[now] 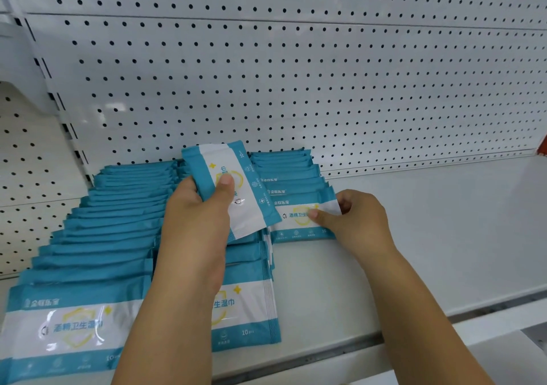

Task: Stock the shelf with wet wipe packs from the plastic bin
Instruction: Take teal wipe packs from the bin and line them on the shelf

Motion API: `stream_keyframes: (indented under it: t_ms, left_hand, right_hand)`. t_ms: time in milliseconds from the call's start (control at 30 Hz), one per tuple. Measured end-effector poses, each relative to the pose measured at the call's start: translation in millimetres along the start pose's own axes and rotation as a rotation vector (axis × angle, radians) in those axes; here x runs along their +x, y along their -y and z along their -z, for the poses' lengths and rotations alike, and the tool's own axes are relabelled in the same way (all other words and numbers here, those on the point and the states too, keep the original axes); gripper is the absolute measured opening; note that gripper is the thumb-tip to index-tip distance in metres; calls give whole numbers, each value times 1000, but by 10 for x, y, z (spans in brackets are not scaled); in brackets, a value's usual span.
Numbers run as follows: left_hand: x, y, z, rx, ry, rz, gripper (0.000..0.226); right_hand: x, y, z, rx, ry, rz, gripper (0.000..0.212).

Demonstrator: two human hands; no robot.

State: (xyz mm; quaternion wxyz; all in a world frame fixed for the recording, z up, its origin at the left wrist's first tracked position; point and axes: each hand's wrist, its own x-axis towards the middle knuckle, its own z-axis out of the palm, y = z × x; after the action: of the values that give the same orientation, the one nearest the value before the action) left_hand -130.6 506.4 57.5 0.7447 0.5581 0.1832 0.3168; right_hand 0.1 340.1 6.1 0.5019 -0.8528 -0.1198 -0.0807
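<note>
Fingers of the left hand (198,225) grip one wipe pack (216,156); the right hand (358,219) pinches a row's front pack (291,228).

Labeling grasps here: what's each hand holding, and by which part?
Left hand grips a raised wipe pack by its lower left edge. Right hand pinches the right end of the right row's front pack.

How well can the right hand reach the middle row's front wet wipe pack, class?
Probably not well: the left forearm lies across the middle row's front pack, and the right hand is pinching the right row's front pack.
</note>
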Motion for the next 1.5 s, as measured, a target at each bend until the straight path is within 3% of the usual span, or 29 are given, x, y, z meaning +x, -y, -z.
stream_keyframes:
  t_ms: [233, 400, 567, 700, 867, 1000, 1133, 1267, 1400, 1500]
  left_hand:
    - [-17, -16, -14, 17, 28, 11, 12]
    - [-57, -52, 8, 50, 82, 11, 17]
    - [-127, -134, 37, 111, 226, 34, 24]
    - [-173, -141, 4, 200, 359, 2, 23]
    - [-181, -100, -44, 324, 427, -44, 18]
    - [-199, -69, -104, 390, 470, -48, 14]
    - [-170, -19, -158, 461, 437, -107, 25]
    - [-98, 115, -221, 772, 229, -378, 36]
    - [-96, 218, -256, 1211, 213, -477, 46]
    - [-104, 266, -261, 1341, 247, -463, 50]
  right_hand:
    - [6, -10, -21, -63, -24, -27, 43]
    - [-28, 34, 45, 56, -34, -127, 43]
    - [-80, 246, 224, 198, -159, -47, 24]
    - [-196, 489, 323, 394, 6, 5, 24]
    - [-268, 590, 359, 605, 253, 26, 52]
    - [-301, 562, 441, 557, 435, 89, 35]
    - [-243, 448, 471, 528, 318, 46, 23]
    - [-142, 214, 510, 561, 150, -135, 24]
    - [-128, -26, 413, 450, 93, -243, 32]
    - [-141, -100, 292, 277, 20, -184, 46]
